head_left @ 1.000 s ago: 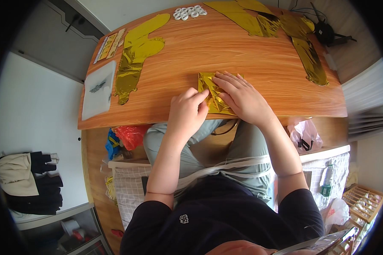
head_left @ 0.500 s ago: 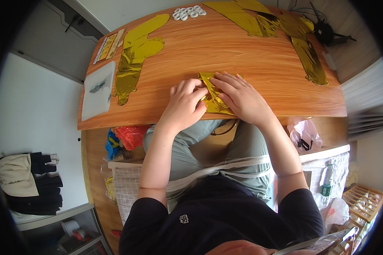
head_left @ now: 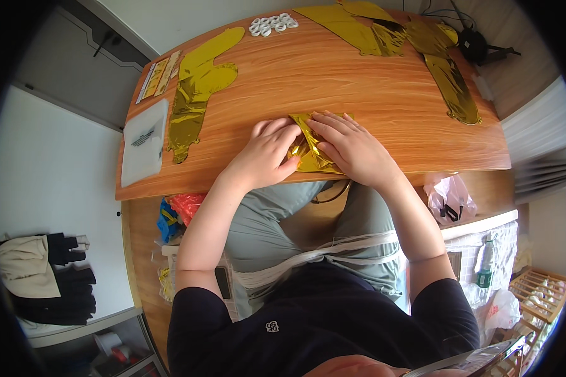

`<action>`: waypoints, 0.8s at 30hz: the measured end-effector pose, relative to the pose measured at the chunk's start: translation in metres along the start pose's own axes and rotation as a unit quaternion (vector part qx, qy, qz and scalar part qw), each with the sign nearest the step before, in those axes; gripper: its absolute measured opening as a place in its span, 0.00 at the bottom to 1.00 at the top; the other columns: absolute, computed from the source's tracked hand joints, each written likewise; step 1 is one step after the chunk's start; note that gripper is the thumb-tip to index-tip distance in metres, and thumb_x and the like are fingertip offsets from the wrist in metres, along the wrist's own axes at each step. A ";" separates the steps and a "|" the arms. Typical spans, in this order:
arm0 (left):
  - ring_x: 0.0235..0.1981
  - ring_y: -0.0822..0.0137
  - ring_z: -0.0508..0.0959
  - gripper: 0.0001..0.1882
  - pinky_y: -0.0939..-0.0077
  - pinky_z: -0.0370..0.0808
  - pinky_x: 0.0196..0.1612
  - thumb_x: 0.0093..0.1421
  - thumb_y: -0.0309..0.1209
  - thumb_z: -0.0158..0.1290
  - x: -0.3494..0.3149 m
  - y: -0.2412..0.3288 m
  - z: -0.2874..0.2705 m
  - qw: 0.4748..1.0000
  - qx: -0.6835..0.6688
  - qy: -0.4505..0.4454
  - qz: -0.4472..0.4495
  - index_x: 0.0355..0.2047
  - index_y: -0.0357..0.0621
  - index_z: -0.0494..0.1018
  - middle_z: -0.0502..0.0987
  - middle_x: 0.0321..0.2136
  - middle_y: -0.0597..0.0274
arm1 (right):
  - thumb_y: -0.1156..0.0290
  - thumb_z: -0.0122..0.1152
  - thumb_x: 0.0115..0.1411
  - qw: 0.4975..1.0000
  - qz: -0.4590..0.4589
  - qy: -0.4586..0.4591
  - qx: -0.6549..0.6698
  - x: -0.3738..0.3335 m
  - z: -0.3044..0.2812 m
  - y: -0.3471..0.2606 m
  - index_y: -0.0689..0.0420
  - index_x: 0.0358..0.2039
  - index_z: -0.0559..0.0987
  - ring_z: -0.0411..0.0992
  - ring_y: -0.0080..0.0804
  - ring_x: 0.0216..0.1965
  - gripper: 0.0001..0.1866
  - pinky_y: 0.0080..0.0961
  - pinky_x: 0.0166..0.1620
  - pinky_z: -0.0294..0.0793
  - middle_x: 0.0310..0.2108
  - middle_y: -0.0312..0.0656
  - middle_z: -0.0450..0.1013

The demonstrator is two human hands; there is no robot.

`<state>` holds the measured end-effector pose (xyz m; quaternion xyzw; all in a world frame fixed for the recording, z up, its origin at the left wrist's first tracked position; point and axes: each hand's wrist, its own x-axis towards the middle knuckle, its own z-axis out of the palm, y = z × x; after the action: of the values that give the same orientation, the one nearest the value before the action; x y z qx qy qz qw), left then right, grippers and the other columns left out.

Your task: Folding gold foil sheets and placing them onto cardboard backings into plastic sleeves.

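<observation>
A folded gold foil balloon [head_left: 307,157] lies crinkled at the front edge of the wooden table [head_left: 264,81], between my two hands. My left hand [head_left: 265,152] is at its left side, with bent fingers and thumb closed on the foil's edge; its fingertips are partly hidden. My right hand [head_left: 357,149] lies over the balloon's right part, fingers stretched out and pressing it flat. Farther left a flat, uninflated gold foil balloon [head_left: 195,88] is spread out. More flat gold foil [head_left: 371,34] and another long foil piece [head_left: 446,81] lie at the far right.
White ring-shaped rolls [head_left: 273,24] sit at the back edge. On the left are a clear plastic pouch [head_left: 144,144] and a printed card strip [head_left: 157,76]. A black device with antennas [head_left: 475,45] stands back right. Bags [head_left: 449,198] hang below the table.
My left hand has shifted slightly left and down along the foil, its forearm swinging outward. My right hand stays flat on the balloon. The whole view has tilted slightly.
</observation>
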<state>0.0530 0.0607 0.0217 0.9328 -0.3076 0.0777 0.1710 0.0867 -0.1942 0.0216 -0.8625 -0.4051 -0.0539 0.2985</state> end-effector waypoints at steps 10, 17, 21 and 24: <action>0.69 0.51 0.63 0.26 0.45 0.55 0.71 0.64 0.40 0.57 0.000 -0.002 -0.001 0.999 0.028 -0.021 0.010 0.59 0.42 0.74 0.72 0.62 0.54 | 0.63 0.52 0.74 1.000 -0.003 -0.001 0.001 0.000 0.001 0.001 0.55 0.69 0.69 0.62 0.50 0.71 0.26 0.51 0.74 0.58 0.68 0.50 0.68; 0.69 0.53 0.64 0.27 0.44 0.52 0.72 0.64 0.41 0.58 -0.001 -0.004 -0.001 1.000 0.027 -0.012 0.001 0.61 0.45 0.72 0.74 0.60 0.55 | 0.63 0.52 0.74 1.000 -0.006 -0.007 -0.017 0.000 0.002 0.001 0.54 0.69 0.70 0.62 0.50 0.72 0.25 0.51 0.74 0.57 0.68 0.50 0.68; 0.69 0.55 0.66 0.28 0.40 0.48 0.73 0.62 0.41 0.61 -0.005 0.005 0.003 0.998 0.042 0.035 -0.033 0.60 0.45 0.69 0.76 0.59 0.57 | 0.63 0.52 0.74 1.000 -0.002 -0.010 -0.021 -0.001 0.002 0.001 0.54 0.69 0.70 0.62 0.49 0.72 0.25 0.51 0.74 0.57 0.68 0.50 0.68; 0.68 0.55 0.69 0.28 0.39 0.42 0.75 0.62 0.38 0.63 -0.011 0.014 0.004 0.995 -0.004 0.079 -0.065 0.59 0.45 0.69 0.76 0.59 0.55 | 0.63 0.52 0.74 1.000 0.000 -0.012 -0.025 0.000 0.001 0.000 0.54 0.69 0.70 0.61 0.49 0.72 0.25 0.51 0.74 0.57 0.68 0.50 0.68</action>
<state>0.0360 0.0554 0.0193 0.9411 -0.2319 0.1388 0.2033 0.0860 -0.1936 0.0210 -0.8702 -0.4075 -0.0537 0.2717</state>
